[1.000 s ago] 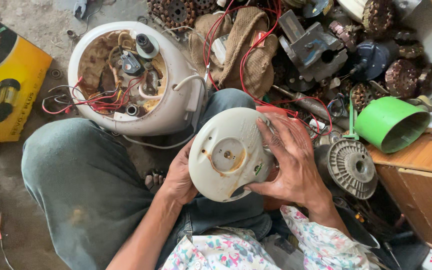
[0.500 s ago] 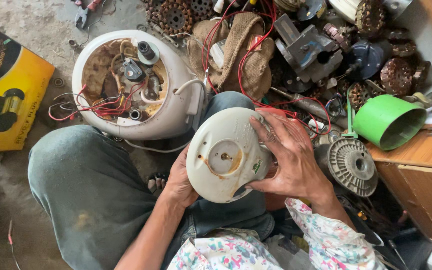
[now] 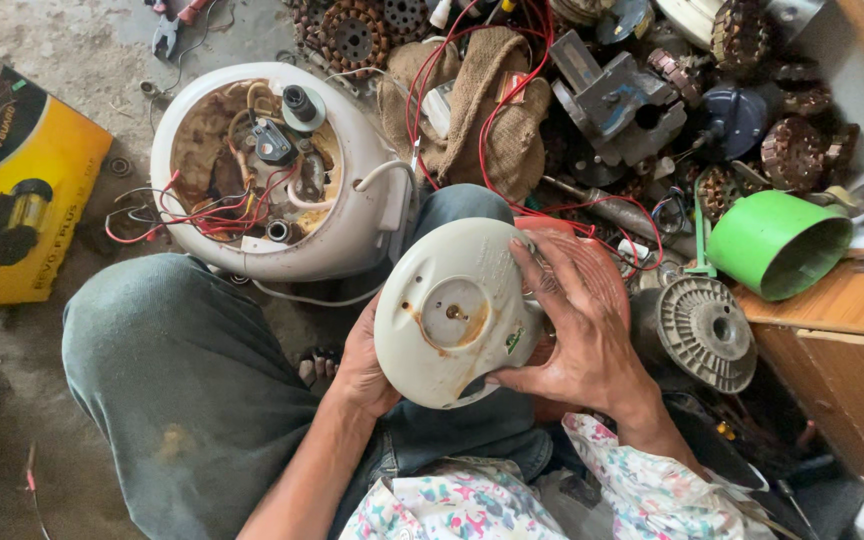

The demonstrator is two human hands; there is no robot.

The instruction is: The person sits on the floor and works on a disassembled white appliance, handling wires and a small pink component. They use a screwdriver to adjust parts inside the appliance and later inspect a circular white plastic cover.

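Observation:
I hold a round off-white plastic cover with brown stains over my lap. My left hand cups its lower left edge from underneath. My right hand wraps over its right side, fingers spread across the rim. Under the right hand a reddish-orange part shows. Just beyond my left knee lies an opened white appliance housing, bottom side up, with red wires, a black part and rusty insides showing.
A yellow and black cardboard box lies at far left. A brown cloth, red wires, a grey metal block and several copper-wound motor cores crowd the top. A green plastic cup and grey finned disc sit beside a wooden surface.
Both hands have kept hold of the cover; it has shifted only slightly. The view has drifted, with the white housing and the box moving a little right.

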